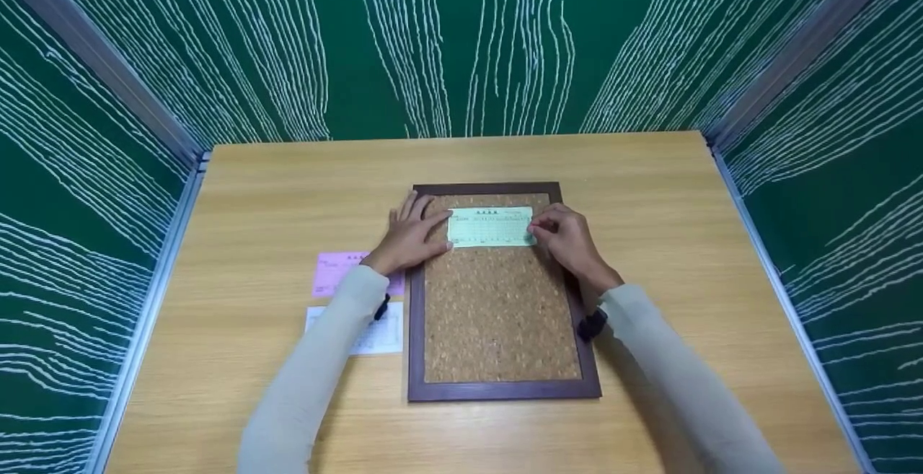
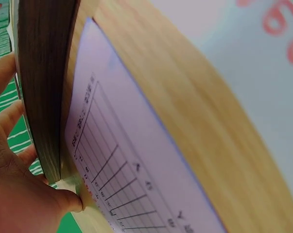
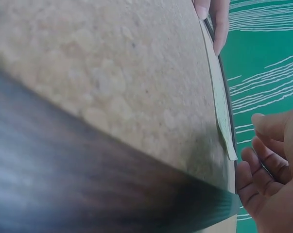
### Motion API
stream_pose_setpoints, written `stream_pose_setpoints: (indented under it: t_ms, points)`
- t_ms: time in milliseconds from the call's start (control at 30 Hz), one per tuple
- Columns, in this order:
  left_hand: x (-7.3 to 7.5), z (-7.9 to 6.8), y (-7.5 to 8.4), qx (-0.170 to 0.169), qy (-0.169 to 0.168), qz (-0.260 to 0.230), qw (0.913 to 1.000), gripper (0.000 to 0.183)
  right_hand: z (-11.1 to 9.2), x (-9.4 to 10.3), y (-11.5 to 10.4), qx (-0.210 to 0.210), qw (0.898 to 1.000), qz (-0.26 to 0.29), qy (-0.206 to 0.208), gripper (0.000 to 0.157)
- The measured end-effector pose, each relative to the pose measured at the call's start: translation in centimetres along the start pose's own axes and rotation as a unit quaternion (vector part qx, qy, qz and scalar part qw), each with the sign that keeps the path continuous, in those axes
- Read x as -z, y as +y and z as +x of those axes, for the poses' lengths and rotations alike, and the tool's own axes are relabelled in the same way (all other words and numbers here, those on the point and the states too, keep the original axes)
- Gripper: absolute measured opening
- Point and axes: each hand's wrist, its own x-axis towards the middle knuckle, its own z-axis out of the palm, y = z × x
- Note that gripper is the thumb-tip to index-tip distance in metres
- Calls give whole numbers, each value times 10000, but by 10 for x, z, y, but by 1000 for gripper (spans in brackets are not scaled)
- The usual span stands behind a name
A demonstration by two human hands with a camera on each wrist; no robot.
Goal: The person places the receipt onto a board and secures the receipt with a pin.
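A light green printed slip [image 1: 490, 227] lies across the upper part of a cork board [image 1: 501, 308]. My left hand [image 1: 414, 236] spans the frame's left side, its thumb and index fingertips touching the slip's left corners. The other left fingers spread over the dark frame [image 1: 417, 344]. At the slip's right edge is my right hand [image 1: 573, 243], thumb and fingers bent close together. In the right wrist view, the right hand [image 3: 272, 170] appears just beside the slip's end [image 3: 224, 121]; whether something small sits between its fingertips cannot be made out.
Left of the board lie a pink slip [image 1: 335, 272] and a white slip [image 1: 386, 330], both partly covered by the left arm. The wooden table [image 1: 252, 192] meets green, white-streaked walls [image 1: 505, 41] at the back and sides.
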Motion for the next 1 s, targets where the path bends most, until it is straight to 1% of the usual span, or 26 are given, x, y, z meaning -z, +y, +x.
stream_pose_setpoints:
  t_ms: [200,467,800,1000]
  points:
    - [0,-1,0,7,-10,-26,10000,71,1,-6,-1,-6,9998,60,-177,8]
    - [-1,0,1,51,11,-99,9999,73,10,-13,-3,246,9993,-268,-81,5]
    - [-1,-3,2,83,36,-100,9999,73,20,-20,-4,145,9985,-502,-157,6]
    - [-1,-2,1,152,-10,-56,9999,74,25,-21,-4,129,9984,-493,-245,8]
